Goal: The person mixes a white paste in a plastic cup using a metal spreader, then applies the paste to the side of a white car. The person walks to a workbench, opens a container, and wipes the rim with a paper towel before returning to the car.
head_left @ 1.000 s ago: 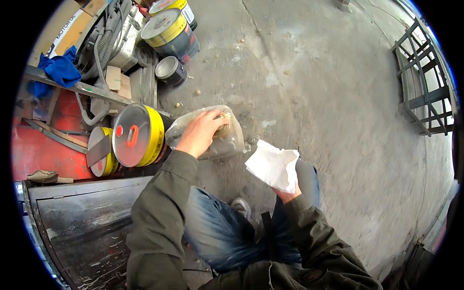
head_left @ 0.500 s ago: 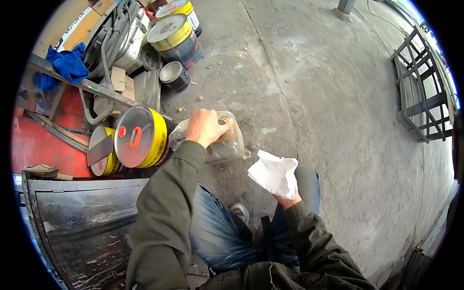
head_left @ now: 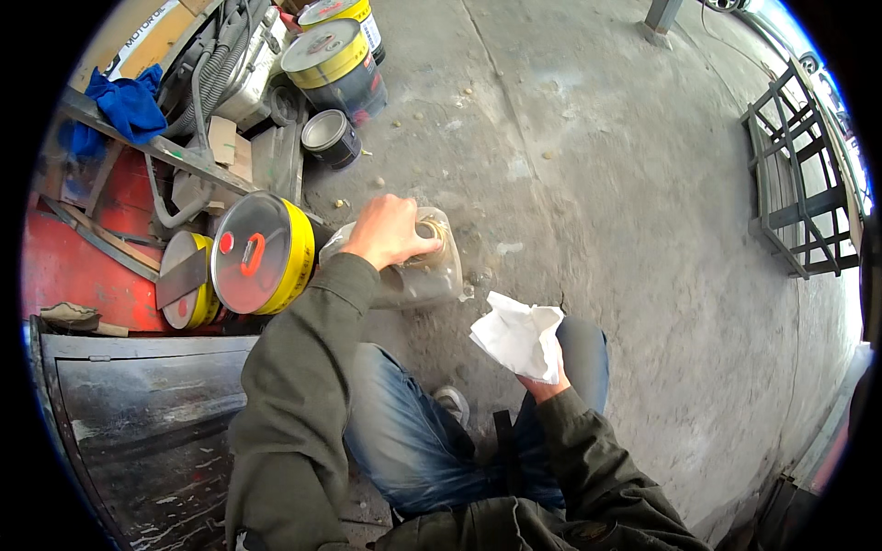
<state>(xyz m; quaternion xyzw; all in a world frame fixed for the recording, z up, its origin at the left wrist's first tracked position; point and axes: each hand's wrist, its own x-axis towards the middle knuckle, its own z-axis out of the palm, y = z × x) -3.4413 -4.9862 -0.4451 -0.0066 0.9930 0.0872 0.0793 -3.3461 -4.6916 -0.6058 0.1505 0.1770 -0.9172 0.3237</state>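
Note:
A cloudy, see-through plastic jug [head_left: 430,287] stands on the floor ahead of my knees, its round mouth facing up. My left hand [head_left: 390,231] is closed on its top, with the thumb lying at the rim of the mouth; the other fingers are mostly hidden under the hand. In my right hand [head_left: 549,387], near my right knee, is a crumpled white sheet [head_left: 516,336], paper or thin cloth. It is held from below, apart from the jug, and covers most of the fingers.
Left of the jug lie two yellow-banded drums [head_left: 262,253]. A small dark can [head_left: 332,140] and a larger yellow-banded bucket [head_left: 335,69] stand farther off. A worn metal cabinet [head_left: 152,404] is at near left, a blue cloth [head_left: 129,106] at far left, and a dark metal rack [head_left: 799,174] at right.
The view has shifted slightly. My left hand stays at the top of the jug, and the white sheet in my right hand has tilted a little.

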